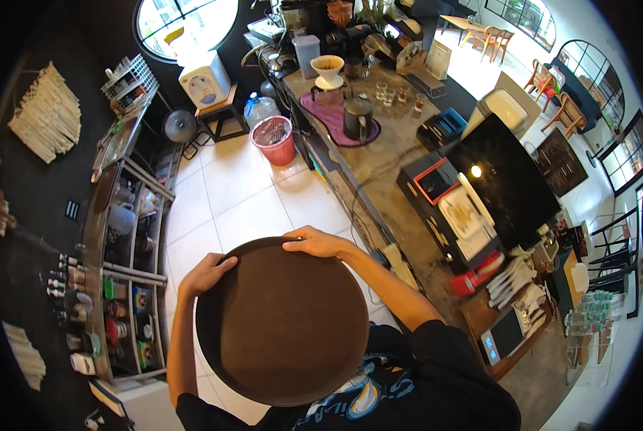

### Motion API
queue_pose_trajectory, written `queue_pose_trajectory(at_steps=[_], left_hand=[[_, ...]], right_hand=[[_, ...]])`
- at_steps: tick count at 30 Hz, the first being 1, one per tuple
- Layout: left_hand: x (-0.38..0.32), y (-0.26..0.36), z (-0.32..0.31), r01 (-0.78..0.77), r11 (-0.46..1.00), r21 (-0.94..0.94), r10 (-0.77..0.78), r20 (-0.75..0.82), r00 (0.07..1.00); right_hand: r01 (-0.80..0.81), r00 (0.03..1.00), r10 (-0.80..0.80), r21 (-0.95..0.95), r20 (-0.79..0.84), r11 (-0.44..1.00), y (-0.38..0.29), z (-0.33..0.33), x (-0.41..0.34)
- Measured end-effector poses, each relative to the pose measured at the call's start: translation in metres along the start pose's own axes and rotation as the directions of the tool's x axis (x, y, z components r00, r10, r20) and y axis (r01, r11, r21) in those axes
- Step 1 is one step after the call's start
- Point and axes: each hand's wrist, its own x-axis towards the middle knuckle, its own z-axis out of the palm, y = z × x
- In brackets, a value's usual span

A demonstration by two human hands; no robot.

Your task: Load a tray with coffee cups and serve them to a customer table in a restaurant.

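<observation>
A large round brown serving tray (pixel 286 328) is in front of my body, its bare inner face towards me. Gripping its upper left rim is my left hand (pixel 204 276), the thumb lying over the edge. My right hand (pixel 321 242) has hold of the top rim, with its thumb on the inner side. The fingers behind the tray are hidden. Nothing lies on the tray's visible face, and its lower edge is close to my dark shirt (pixel 407 377).
To the right runs a counter (pixel 391 210) bearing a kettle (pixel 358 117), a coffee dripper (pixel 328 70), small glasses and a monitor (pixel 501 180). A red wastebasket (pixel 274 141) stands on the tiled floor (pixel 235 199). Shelves (pixel 133 275) line the left wall.
</observation>
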Motion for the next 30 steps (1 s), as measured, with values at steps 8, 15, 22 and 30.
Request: queue_pose_trajectory(at_steps=[8,15,22,30], left_hand=[[0.145,-0.051,-0.109,-0.143,0.990,0.006,0.144,-0.068,0.987],[0.247,-0.022,-0.161,-0.149,0.989,0.018,0.150,-0.020,0.989],[0.313,0.029,-0.189,-0.161,0.986,0.047,0.164,-0.089,0.982],[0.365,0.064,-0.201,-0.152,0.976,0.159,0.174,-0.132,0.976]], right_hand=[[-0.061,0.915,0.026,-0.073,-0.403,0.995,-0.020,-0.028,0.062],[0.250,0.462,-0.469,-0.397,-0.752,0.883,-0.116,-0.184,-0.016],[-0.504,-0.018,-0.432,-0.365,-0.902,0.783,-0.123,-0.427,-0.035],[-0.935,-0.007,-0.018,0.000,-1.000,0.355,-0.078,-0.543,-0.012]])
